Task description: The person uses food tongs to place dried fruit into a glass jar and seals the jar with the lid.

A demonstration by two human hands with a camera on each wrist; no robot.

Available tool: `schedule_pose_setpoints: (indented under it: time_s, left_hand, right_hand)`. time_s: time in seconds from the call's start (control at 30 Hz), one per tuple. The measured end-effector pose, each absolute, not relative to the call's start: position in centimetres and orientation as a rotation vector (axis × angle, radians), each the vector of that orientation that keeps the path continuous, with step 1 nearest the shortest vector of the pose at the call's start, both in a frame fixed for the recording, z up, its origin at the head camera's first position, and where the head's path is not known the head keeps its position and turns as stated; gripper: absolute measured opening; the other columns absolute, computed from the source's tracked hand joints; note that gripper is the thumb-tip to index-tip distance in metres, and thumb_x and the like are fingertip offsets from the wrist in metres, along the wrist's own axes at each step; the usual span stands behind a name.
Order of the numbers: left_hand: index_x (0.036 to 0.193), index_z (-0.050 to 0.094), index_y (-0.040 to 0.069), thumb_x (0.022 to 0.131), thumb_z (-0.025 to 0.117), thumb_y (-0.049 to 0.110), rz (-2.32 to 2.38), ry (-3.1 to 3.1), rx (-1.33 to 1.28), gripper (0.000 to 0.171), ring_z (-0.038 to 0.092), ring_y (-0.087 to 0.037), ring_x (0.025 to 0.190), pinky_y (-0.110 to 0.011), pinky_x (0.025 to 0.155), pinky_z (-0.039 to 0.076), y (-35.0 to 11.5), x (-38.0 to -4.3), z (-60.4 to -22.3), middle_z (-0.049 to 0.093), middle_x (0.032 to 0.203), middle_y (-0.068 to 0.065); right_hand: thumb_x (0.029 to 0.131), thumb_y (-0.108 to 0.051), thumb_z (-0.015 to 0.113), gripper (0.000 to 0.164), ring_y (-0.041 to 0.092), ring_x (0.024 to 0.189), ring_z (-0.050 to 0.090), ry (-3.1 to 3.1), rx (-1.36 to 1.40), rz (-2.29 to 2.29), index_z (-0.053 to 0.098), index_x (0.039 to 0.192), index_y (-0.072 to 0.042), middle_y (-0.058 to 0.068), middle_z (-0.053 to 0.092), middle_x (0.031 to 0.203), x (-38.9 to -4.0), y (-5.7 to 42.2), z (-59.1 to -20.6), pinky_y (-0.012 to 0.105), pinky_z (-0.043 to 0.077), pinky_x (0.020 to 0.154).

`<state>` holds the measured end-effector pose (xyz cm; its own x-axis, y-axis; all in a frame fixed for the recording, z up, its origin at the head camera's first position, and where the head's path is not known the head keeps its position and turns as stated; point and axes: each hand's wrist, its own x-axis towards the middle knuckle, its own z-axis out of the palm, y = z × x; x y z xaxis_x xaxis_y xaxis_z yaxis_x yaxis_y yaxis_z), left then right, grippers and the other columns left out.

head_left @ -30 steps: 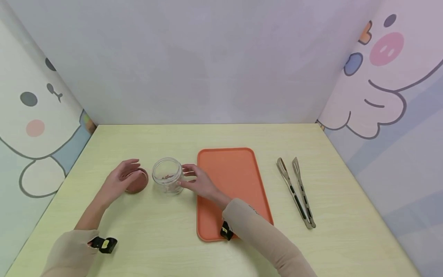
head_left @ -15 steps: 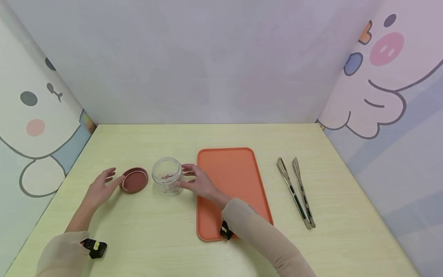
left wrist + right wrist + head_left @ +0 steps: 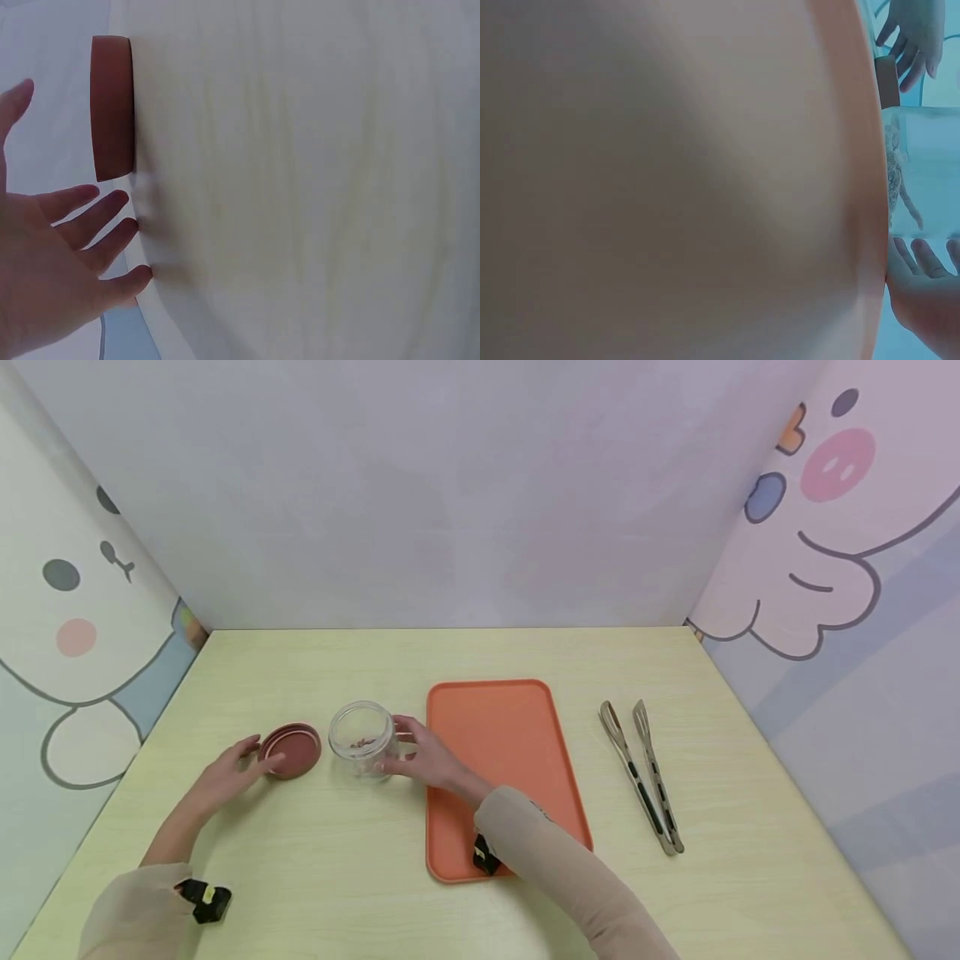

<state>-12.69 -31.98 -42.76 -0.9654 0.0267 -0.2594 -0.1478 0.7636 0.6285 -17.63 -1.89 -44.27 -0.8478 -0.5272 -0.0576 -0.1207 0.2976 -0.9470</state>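
A brown-red round lid [image 3: 294, 752] lies on the table at the left with its hollow side up. My left hand [image 3: 225, 783] is spread at its left edge, the thumb overlapping the lid in the head view. In the left wrist view, the left hand [image 3: 52, 270] has its fingers extended beside the upstanding edge of the lid [image 3: 112, 109]. To the right of the lid stands a clear open jar [image 3: 363, 742] with a few small reddish-brown pieces in the bottom. My right hand [image 3: 431, 762] rests fingertips and thumb against the jar's right side without wrapping round it.
An orange-red tray [image 3: 498, 727] lies right of the jar, under my right forearm. Metal tongs [image 3: 638, 781] with slotted ends lie further right. A grey wall [image 3: 450, 510] closes off the back, and printed cartoon panels stand at both sides.
My left hand first drew back from over the lid, uncovering it, then came forward again to its left edge. The right hand and jar barely moved.
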Motion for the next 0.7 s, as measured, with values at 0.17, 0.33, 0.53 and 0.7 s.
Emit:
schedule_pose_setpoints:
  time_s: [0.17, 0.33, 0.53, 0.7]
  left_hand:
    - [0.132, 0.012, -0.018, 0.081, 0.059, 0.043, 0.994, 2.758, 0.014, 0.092, 0.016, -0.054, 0.117, -0.063, 0.087, 0.022, -31.8, -12.6, -43.1, 0.019, 0.129, -0.041]
    - [0.131, 0.008, -0.018, 0.076, 0.067, 0.038, 0.976, 2.817, 0.106, 0.099, 0.017, -0.054, 0.117, -0.065, 0.086, 0.021, -31.3, -13.0, -43.5, 0.019, 0.128, -0.041]
    - [0.133, 0.008, -0.016, 0.071, 0.069, 0.045, 0.824, 2.873, 0.079, 0.107, 0.024, -0.054, 0.113, -0.067, 0.080, 0.024, -30.7, -13.3, -43.7, 0.024, 0.127, -0.039]
    - [0.133, 0.006, -0.015, 0.069, 0.068, 0.050, 0.765, 2.882, 0.024, 0.110, 0.025, -0.054, 0.112, -0.070, 0.076, 0.021, -30.5, -13.6, -43.9, 0.024, 0.127, -0.039]
  right_hand:
    - [0.071, -0.025, 0.075, 0.079, 0.011, 0.112, 0.042, 2.204, -0.591, -1.560, 0.031, 0.136, -0.017, -0.008, 0.041, 0.125, -17.7, -2.2, -44.2, 0.027, 0.040, 0.084]
    - [0.068, -0.024, 0.077, 0.083, 0.012, 0.114, 0.040, 2.210, -0.606, -1.547, 0.030, 0.136, -0.018, -0.006, 0.038, 0.130, -17.7, -2.5, -44.2, 0.029, 0.038, 0.087]
    - [0.065, -0.019, 0.080, 0.089, 0.011, 0.114, 0.036, 2.206, -0.651, -1.572, 0.027, 0.137, -0.016, -0.001, 0.037, 0.131, -17.9, -3.1, -44.5, 0.035, 0.030, 0.094]
    - [0.064, -0.010, 0.079, 0.091, 0.011, 0.118, 0.031, 2.173, -0.657, -1.627, 0.024, 0.137, -0.013, 0.007, 0.036, 0.132, -17.2, -3.4, -43.3, 0.039, 0.022, 0.099]
